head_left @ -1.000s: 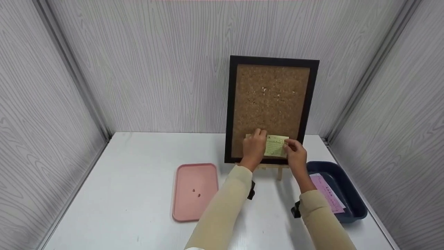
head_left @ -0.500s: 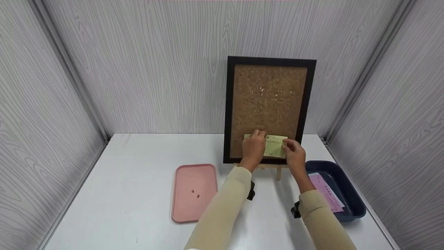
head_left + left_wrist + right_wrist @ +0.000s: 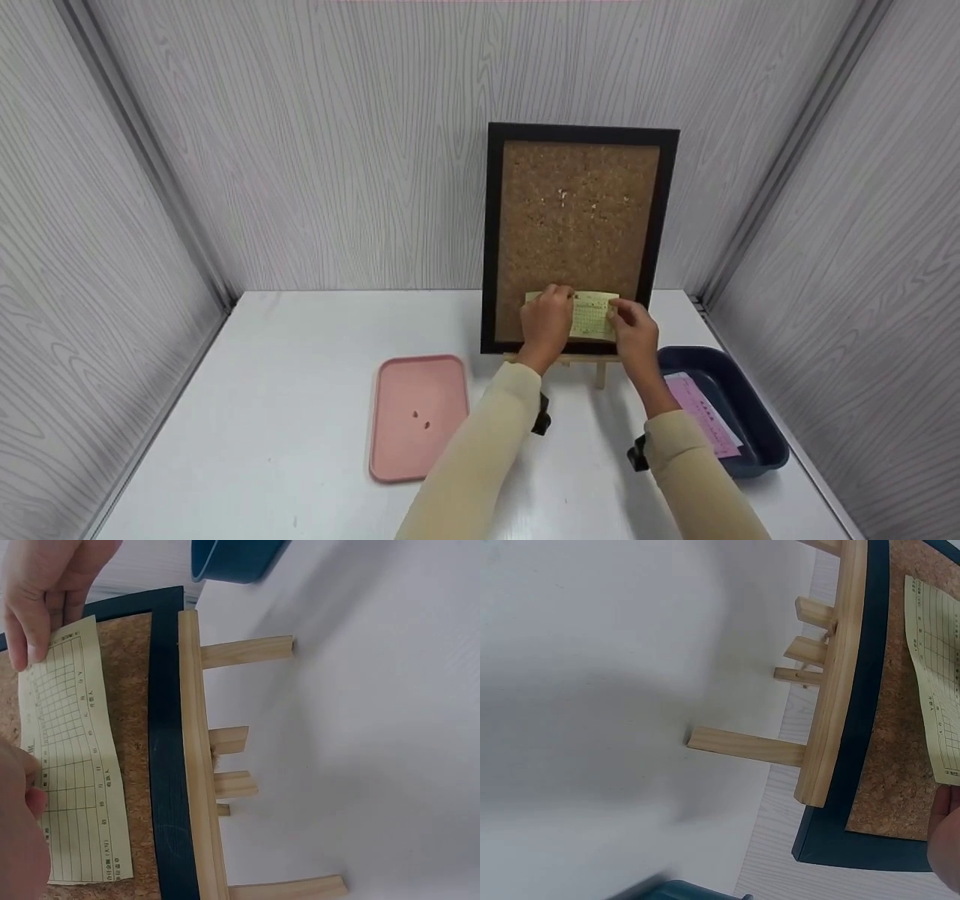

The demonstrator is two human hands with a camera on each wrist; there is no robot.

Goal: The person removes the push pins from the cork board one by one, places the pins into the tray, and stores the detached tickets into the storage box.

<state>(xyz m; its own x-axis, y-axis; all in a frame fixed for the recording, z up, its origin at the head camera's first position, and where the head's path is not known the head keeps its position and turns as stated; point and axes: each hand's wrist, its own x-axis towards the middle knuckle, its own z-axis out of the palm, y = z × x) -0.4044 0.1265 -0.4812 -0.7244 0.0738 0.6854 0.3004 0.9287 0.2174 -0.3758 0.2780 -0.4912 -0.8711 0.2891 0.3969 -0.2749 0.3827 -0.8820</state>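
Note:
A pale yellow receipt slip [image 3: 594,315], printed with a grid, lies against the lower part of a black-framed corkboard [image 3: 577,240]. My right hand [image 3: 636,330] pinches the slip's right end between thumb and fingers. The left hand [image 3: 547,319] is on the slip left of its middle, fingers bent near the top edge, covering part of it. In the left wrist view, the left hand's [image 3: 19,825] thumb and fingertip come close together over the paper; whatever may be between them is hidden. The right wrist view catches only part of the right hand [image 3: 949,840] at the slip's end.
A wooden easel [image 3: 832,690] bears the board, its legs reaching forward on the white table [image 3: 300,390]. Left of the arms lies a pink tray [image 3: 390,450] with two small brownish pieces [image 3: 427,425]. A dark blue bin [image 3: 757,420] holding pink and white papers [image 3: 701,412] stands right.
The head view has shifted slightly, so everything sits a little further left. Both hands stay at the slip, with hardly any visible movement against the board.

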